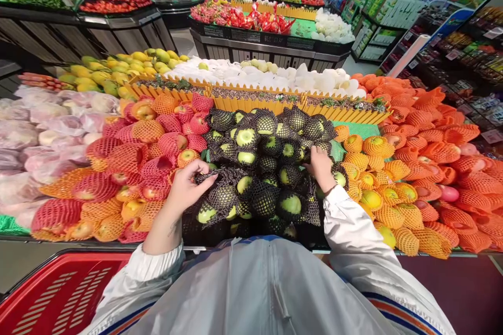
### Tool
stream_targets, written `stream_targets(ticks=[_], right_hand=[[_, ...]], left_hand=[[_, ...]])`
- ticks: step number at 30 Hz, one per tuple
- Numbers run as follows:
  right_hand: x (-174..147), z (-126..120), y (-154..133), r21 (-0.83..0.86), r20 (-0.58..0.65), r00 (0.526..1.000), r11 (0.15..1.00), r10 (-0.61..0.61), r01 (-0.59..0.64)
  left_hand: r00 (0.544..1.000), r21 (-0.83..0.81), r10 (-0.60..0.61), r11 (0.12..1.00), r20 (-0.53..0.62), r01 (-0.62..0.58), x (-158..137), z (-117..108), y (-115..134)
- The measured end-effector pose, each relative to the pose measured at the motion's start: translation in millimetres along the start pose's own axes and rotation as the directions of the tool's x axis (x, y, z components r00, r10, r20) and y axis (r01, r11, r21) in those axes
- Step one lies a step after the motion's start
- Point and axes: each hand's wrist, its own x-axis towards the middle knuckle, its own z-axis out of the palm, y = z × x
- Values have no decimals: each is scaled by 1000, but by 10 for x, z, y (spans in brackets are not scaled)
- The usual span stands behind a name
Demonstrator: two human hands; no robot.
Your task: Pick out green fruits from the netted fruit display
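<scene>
A heap of green apples (291, 204), each in a black foam net sleeve, lies right in front of me. At the heap's left side my left hand (190, 184) is closed, thumb and fingertips pinching the edge of a black foam net (223, 175). My right hand (320, 167) reaches to the heap's right side with its fingers curled down among the netted apples. Its fingertips are partly hidden, so what they grip does not show clearly.
Left lie apples in pink and orange nets (129, 162) and bagged fruit (51, 120). Right are fruits in yellow (369, 199) and orange nets (440, 152). A yellow picket divider (255, 104) runs behind. A red basket (58, 293) stands at lower left.
</scene>
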Motion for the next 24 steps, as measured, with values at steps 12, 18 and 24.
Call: stream_targets(ticks=[12,18,24], right_hand=[[513,457,-199,-87,-43,980,978,-196,191],[582,413,-207,-135,-17,969,961,-245,241],[557,197,-83,-178,29,924,908,-380,379]], left_hand=[[999,21,-37,999,-39,38,-25,-31,-50],[998,18,-44,999,-52,45,-82,-91,-58],[989,-144,-140,979,49,146,-137,-155,52]])
